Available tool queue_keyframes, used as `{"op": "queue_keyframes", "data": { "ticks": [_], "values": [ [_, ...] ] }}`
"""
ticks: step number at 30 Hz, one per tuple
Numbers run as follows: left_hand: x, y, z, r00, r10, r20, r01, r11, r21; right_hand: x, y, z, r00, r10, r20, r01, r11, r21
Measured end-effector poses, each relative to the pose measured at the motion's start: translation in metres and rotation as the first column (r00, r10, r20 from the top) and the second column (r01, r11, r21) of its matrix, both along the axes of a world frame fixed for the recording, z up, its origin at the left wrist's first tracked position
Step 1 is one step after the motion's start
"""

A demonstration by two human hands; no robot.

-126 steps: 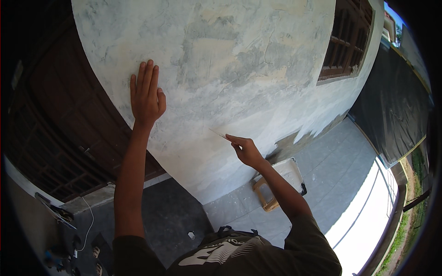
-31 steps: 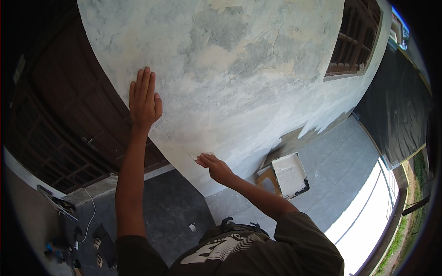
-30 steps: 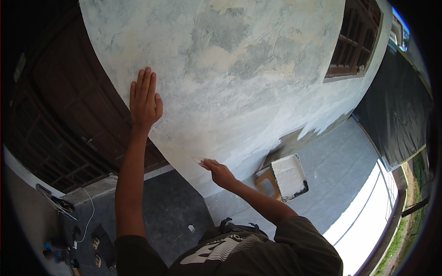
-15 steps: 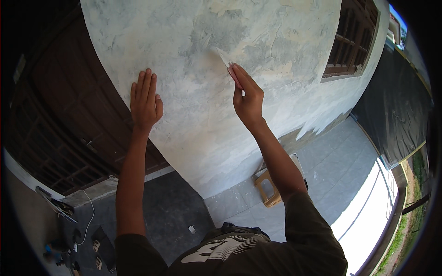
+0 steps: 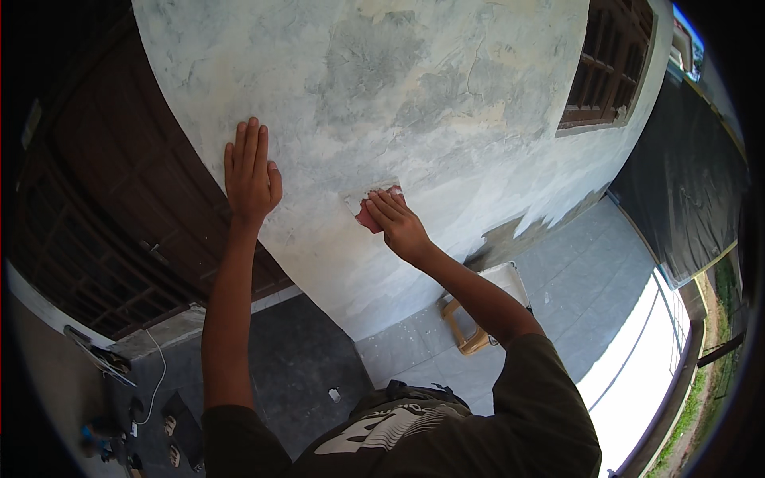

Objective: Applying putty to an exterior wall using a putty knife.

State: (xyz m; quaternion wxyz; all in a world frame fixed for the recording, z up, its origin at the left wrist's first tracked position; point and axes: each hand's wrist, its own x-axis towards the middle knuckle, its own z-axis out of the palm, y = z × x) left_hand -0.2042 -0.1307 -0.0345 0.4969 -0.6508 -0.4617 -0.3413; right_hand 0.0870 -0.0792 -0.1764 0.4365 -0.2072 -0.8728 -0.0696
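Observation:
My left hand (image 5: 252, 177) lies flat against the patchy white and grey wall (image 5: 319, 263), close to the wall's left edge, fingers pointing up. In my right hand (image 5: 398, 227) is a putty scraper (image 5: 370, 219) with a reddish handle and a pale, wide blade. The scraper rests nearly flat on the wall, with my fingers laid across it. Grey smears and cream patches of filler cover the wall above the blade.
A brown wooden door (image 5: 119, 183) stands left of the wall; a barred window (image 5: 610, 68) is at upper right. Below on the tiled floor (image 5: 566, 303) sits a tan plastic stool (image 5: 466, 328) beside a whitish tray (image 5: 510, 283). Several sandals (image 5: 172, 426) and a white cable (image 5: 162, 374) lie at lower left.
My right hand has moved down the wall with the scraper, from the upper grey patch to a lower spot, and the scraper has turned flatter. My left hand stays in place.

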Motion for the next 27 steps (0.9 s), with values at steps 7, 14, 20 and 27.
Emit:
{"op": "queue_keyframes", "data": {
  "ticks": [7, 14, 20, 27],
  "values": [
    [0.003, 0.001, -0.008, 1.000, -0.009, 0.029, 0.008, 1.000, 0.023, -0.003, -0.016, 0.102, 0.792, -0.057, -0.608, 0.017, 0.997, -0.072],
    [0.004, 0.005, -0.008, 0.999, -0.005, 0.036, 0.005, 1.000, 0.007, -0.097, 0.010, 0.087, 0.927, -0.090, -0.364, 0.151, 0.978, 0.142],
    [0.004, 0.006, -0.013, 0.998, -0.046, 0.032, 0.046, 0.999, 0.022, -0.063, -0.073, -0.091, 0.987, 0.150, -0.062, -0.162, 0.878, -0.451],
    [0.002, 0.001, -0.011, 0.999, -0.029, 0.025, 0.029, 1.000, 0.002, -0.005, -0.096, -0.105, 0.945, -0.085, -0.315, -0.149, 0.748, -0.647]
  ]
}}
